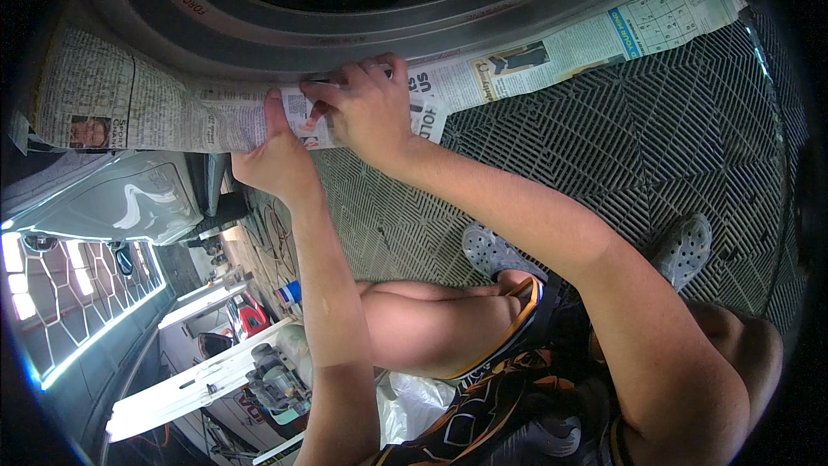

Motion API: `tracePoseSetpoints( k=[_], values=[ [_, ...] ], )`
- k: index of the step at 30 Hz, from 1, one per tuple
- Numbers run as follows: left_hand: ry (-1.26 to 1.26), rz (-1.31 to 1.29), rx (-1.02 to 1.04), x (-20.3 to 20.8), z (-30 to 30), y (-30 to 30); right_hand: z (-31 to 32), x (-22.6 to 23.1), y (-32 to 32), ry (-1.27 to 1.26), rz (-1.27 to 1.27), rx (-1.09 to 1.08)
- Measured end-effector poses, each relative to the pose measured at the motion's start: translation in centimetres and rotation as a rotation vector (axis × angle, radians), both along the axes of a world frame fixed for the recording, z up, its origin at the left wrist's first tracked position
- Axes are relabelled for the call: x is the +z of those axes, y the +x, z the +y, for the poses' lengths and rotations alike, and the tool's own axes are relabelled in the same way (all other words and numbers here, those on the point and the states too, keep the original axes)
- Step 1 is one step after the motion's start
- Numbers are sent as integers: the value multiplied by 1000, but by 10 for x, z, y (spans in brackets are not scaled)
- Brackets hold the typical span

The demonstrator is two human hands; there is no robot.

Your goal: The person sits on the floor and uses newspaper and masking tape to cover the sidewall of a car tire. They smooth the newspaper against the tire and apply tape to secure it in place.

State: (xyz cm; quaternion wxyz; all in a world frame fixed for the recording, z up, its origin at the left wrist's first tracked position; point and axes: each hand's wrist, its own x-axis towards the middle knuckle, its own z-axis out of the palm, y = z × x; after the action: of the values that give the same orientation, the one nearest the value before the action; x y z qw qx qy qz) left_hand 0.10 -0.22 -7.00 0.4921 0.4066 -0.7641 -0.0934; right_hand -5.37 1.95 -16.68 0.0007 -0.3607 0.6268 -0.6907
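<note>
A large grey wheel rim (285, 22) arches across the top, with overlapping newspaper strips along its lower edge. My left hand (280, 160) grips the left newspaper strip (147, 95), its thumb lying on the printed face and its fingers hidden behind the paper. Just to the right, my right hand (371, 112) bends over the same paper close to the rim, fingers curled. Something thin, dark and pale shows at its fingertips, too small to name. Another newspaper strip (561, 56) runs from beneath my right hand up to the right.
Black ribbed floor tiles (604, 147) spread below the wheel, with my grey clogs (681, 250) on them. A silver car (121, 198) stands at the left. Lower left are a white cabinet (190, 380), a grey machine (276, 380) and a hose (276, 229) on the floor.
</note>
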Motion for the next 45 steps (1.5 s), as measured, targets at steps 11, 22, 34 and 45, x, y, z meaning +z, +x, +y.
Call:
tracePoseSetpoints(
  k=[11,22,34,45],
  values=[
    [20,-10,26,1,-2,4,1,-5,-2,37,50,0],
    [-11,41,3,-1,-3,1,-2,-14,-2,-33,11,16],
    [65,30,40,2,1,1,1,-25,-6,43,59,35],
    [177,163,11,4,12,-4,0,9,7,-317,-164,205]
  ],
)
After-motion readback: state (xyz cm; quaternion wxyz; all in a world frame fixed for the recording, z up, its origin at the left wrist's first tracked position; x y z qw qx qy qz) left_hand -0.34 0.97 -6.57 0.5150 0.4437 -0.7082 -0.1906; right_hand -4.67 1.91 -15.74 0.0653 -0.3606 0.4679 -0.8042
